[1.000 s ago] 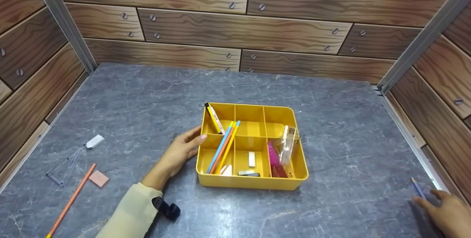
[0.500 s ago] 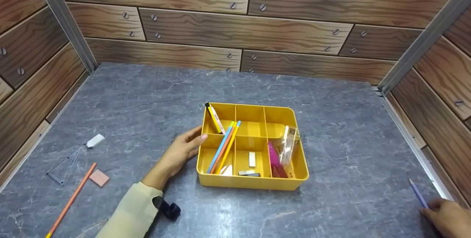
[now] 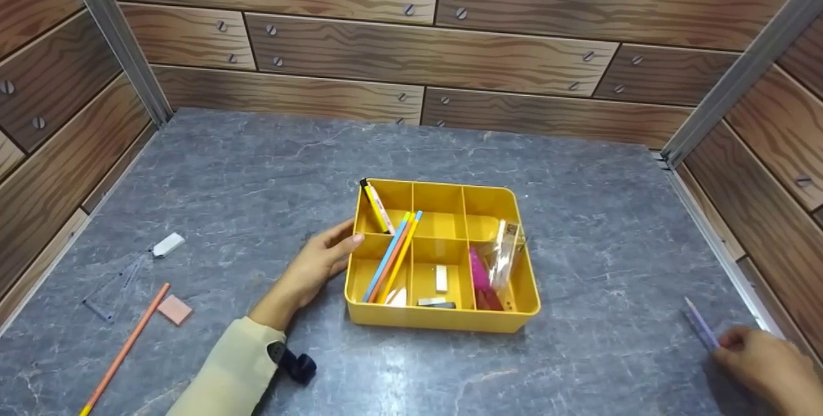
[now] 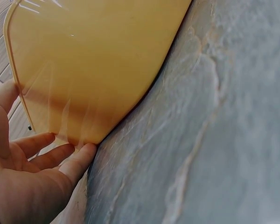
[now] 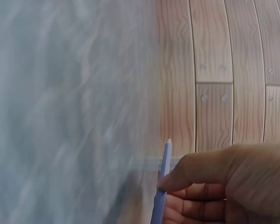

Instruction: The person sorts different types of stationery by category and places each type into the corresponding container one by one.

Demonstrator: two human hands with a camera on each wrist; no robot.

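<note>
A yellow compartment box (image 3: 443,318) stands mid-table in the head view. My left hand (image 3: 315,268) holds its left side, thumb at the rim and fingertips against the outer wall, as the left wrist view shows. Inside lie several pencils (image 3: 393,262), two pens (image 3: 378,207), a white eraser (image 3: 441,279), a magenta item (image 3: 478,268) and a clear plastic piece (image 3: 503,255). At the far right, my right hand (image 3: 765,358) pinches a lavender pencil (image 5: 166,161) between thumb and fingers, its sharpened tip pointing away. The curled fingers hide its rear end.
On the left lie an orange pencil (image 3: 125,352), a pink eraser (image 3: 175,310), a white eraser-like block (image 3: 168,245) and a clear set square (image 3: 99,310). Wood-patterned walls (image 3: 424,49) bound the grey table (image 3: 411,152) at the back and sides.
My right hand first drew the lavender pencil slightly toward the near edge, then moved it leftward and a little away. My left hand and the box have stayed in place.
</note>
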